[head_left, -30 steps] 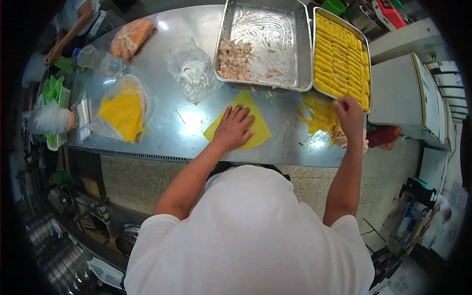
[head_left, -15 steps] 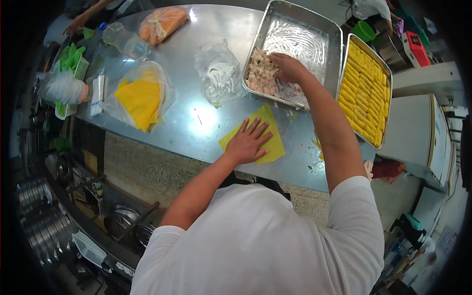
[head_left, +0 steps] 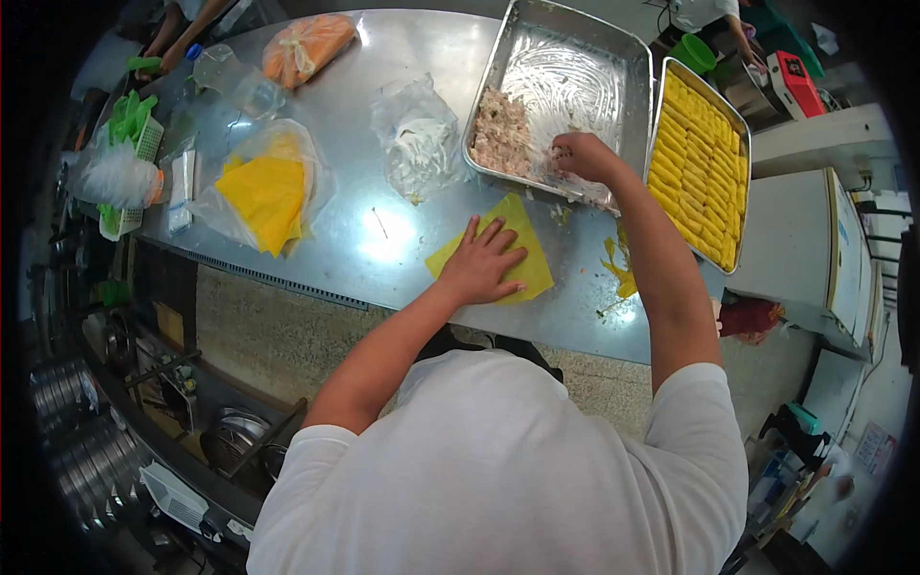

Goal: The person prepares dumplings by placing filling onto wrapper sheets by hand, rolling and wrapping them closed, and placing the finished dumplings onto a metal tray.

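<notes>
My left hand (head_left: 484,261) lies flat with fingers spread on a yellow wrapper sheet (head_left: 529,264) near the table's front edge. Over the deep metal tray (head_left: 640,105), my right hand (head_left: 585,156) is closed, its fingertips pinched together with pale bits of filling at them. Pinkish minced filling (head_left: 500,134) is heaped in the tray's near left corner, just left of that hand. White smears cover the rest of the tray's bottom. Right of it, a second tray holds rows of yellow rolls (head_left: 698,163).
On the steel table (head_left: 335,225) lie a bag of yellow wrappers (head_left: 266,196), a plastic bag with white paste (head_left: 422,144), a bagged orange bundle (head_left: 309,48) and a bottle (head_left: 240,81). Yellow scraps (head_left: 618,268) lie by my right forearm. Other people stand at the far side.
My right hand has drawn back from the filling heap, toward me and to the right, fingers now closed. My left hand stays on the wrapper. The view has shifted slightly.
</notes>
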A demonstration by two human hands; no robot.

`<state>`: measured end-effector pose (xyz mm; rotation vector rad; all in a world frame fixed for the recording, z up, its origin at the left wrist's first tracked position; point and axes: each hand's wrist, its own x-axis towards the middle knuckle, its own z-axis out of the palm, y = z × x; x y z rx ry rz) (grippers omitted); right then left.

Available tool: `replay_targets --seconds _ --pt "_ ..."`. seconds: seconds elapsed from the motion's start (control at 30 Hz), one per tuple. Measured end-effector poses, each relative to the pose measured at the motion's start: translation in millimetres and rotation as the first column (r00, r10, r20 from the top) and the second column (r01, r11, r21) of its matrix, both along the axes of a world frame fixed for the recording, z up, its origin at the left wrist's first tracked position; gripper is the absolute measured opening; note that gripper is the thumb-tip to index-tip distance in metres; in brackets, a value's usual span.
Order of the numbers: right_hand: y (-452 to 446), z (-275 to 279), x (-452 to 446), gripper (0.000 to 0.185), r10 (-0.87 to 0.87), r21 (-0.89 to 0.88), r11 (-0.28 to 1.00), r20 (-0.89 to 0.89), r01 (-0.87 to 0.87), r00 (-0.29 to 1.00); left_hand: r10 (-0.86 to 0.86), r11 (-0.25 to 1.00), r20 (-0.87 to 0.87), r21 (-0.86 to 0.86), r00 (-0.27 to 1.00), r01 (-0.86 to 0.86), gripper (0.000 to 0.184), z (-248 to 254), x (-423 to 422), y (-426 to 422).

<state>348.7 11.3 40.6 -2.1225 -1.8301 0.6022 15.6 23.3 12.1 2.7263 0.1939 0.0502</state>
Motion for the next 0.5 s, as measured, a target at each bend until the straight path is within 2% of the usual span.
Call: replay_targets --seconds 0.03,0.07,0.1,0.13,0.17,0.2,0.23,0.27,0.33,0.4,0.47,0.5 --pt "-7.9 17.0 -5.1 0.019 -0.004 -0.002 1.000 0.004 0.004 1.000 -0.002 1.000 0.013 0.007 1.000 0.002 0.058 5.5 -1.3 0.7" --pt "-17.1 35.7 -8.5 0.020 -0.139 -0.078 0.989 -0.259 0.123 0.956 -0.004 1.000 0.023 0.014 1.000 0.004 0.058 9.0 -3.2 1.3" --pt "-25.8 47.2 -15.6 0.022 -0.277 -0.182 0.960 -0.492 0.213 0.825 -0.006 1.000 0.022 0.010 1.000 0.006 0.058 9.0 -5.3 2.7" --pt "-37.9 47.6 -21.2 0.031 -0.248 -0.126 0.967 -0.648 0.220 0.720 -0.031 0.999 0.106 0.038 0.994 0.027 0.056 7.8 -8.8 4.3" --pt "-50.2 45.2 -32.1 0.031 -0.251 -0.132 0.967 -0.652 0.218 0.716 -0.055 0.997 0.186 0.069 0.981 0.043 0.054 6.7 -12.6 5.8" --pt "-63.0 50.5 -48.6 0.035 -0.249 -0.102 0.959 -0.751 0.266 0.611 -0.055 0.997 0.182 0.069 0.982 0.043 0.054 3.9 -14.0 7.7" --pt "-77.3 54.7 -66.3 0.041 -0.237 -0.081 0.945 -0.836 0.317 0.495 -0.041 0.998 0.111 -0.042 0.993 0.046 0.052 -0.5 -14.7 7.6" --pt "-89.7 54.5 -85.9 0.041 -0.238 -0.082 0.945 -0.836 0.317 0.494 -0.034 0.988 0.042 -0.152 0.999 0.040 0.049 -3.0 -14.5 7.9" --pt "-108.6 44.1 -127.7 0.042 -0.171 0.023 0.934 -0.847 0.355 0.503 -0.053 0.984 0.093 -0.164 0.994 0.067 0.045 4.4 -12.7 11.5" --pt "-123.2 15.1 -159.2 0.040 -0.164 0.036 0.932 -0.844 0.360 0.510 -0.072 0.979 0.140 -0.178 0.988 0.096 0.041 4.1 -12.4 16.8" --pt "-128.3 9.9 -187.9 0.039 -0.156 0.052 0.930 -0.842 0.364 0.517 -0.119 0.901 0.249 -0.379 0.961 0.210 0.036 -6.6 -13.8 26.7" --pt "-128.8 14.3 -204.2 0.038 -0.273 -0.015 0.927 -0.712 0.374 0.647 -0.123 0.900 0.248 -0.379 0.961 0.213 0.036 -13.4 -18.0 26.6"
